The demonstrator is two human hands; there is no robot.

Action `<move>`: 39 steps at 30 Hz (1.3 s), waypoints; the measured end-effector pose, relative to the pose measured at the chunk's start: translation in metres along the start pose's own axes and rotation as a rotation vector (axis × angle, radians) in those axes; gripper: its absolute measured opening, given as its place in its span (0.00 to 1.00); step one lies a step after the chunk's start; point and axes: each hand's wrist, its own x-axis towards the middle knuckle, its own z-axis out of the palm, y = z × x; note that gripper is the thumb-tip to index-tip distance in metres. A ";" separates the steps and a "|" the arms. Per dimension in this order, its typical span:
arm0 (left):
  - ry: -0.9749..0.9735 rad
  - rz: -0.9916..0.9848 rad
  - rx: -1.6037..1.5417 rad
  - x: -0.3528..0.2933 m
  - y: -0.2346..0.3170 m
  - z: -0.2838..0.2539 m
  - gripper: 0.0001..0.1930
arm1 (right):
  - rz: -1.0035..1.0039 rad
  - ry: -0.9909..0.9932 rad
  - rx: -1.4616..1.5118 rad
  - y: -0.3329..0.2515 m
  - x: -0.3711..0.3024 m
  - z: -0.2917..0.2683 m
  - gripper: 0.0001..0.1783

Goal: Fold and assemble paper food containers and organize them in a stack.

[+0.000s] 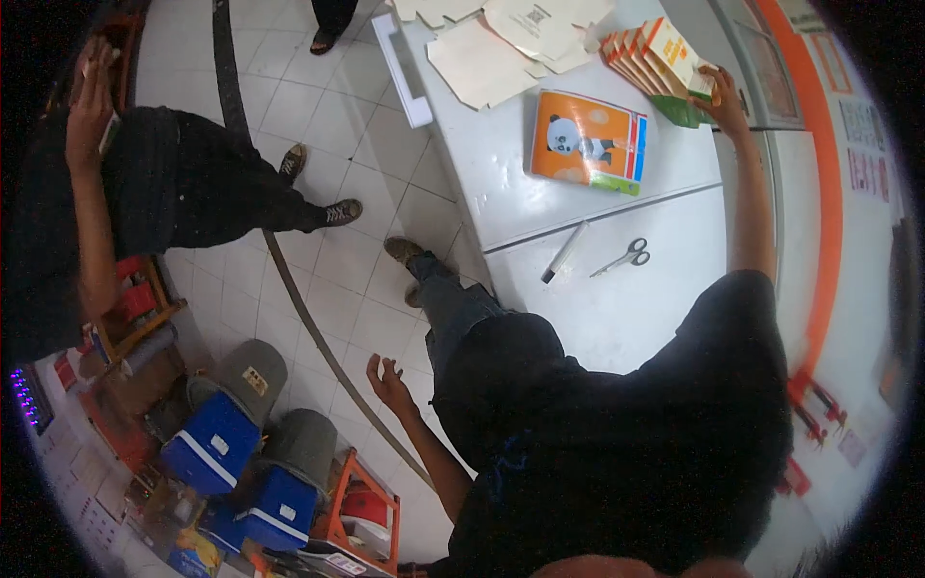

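From my feed, the cartons (657,65) lie at about ten o'clock from the right hand (725,98), touching it, on the far part of the white table (520,217). They overlap in a fan whose long axis runs roughly from ten to four o'clock, with its four o'clock end in that hand. I see its fingers bent around that end, gripping it. The left hand (390,385) is much farther off: the cartons sit near one o'clock from it. It hangs over the floor, loosely curled and holding nothing.

From the right hand, I have the panda pack (588,142) near eight o'clock and the scissors (626,258) near seven.

Toward eight o'clock in my view stand blue boxes (214,443) beside grey bins (252,378); I can't make out their contents. Near seven, an orange crate (393,525) holds something red, too blurred to name.
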 end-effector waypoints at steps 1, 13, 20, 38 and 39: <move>0.004 0.022 -0.015 -0.002 -0.017 -0.007 0.21 | -0.012 -0.054 0.044 0.006 -0.001 0.002 0.40; 0.003 0.167 0.276 -0.005 -0.164 -0.045 0.19 | 0.146 -0.333 0.013 0.033 0.006 0.027 0.43; 0.001 0.128 0.308 0.007 -0.177 -0.042 0.19 | 0.311 -0.239 -0.092 -0.005 0.040 0.043 0.44; -0.028 -0.094 0.283 -0.007 -0.148 -0.023 0.19 | 0.249 -0.648 -0.612 -0.065 0.089 0.092 0.71; -0.029 -0.113 0.289 -0.007 -0.146 -0.022 0.18 | 0.251 -0.676 -0.585 -0.068 0.091 0.096 0.71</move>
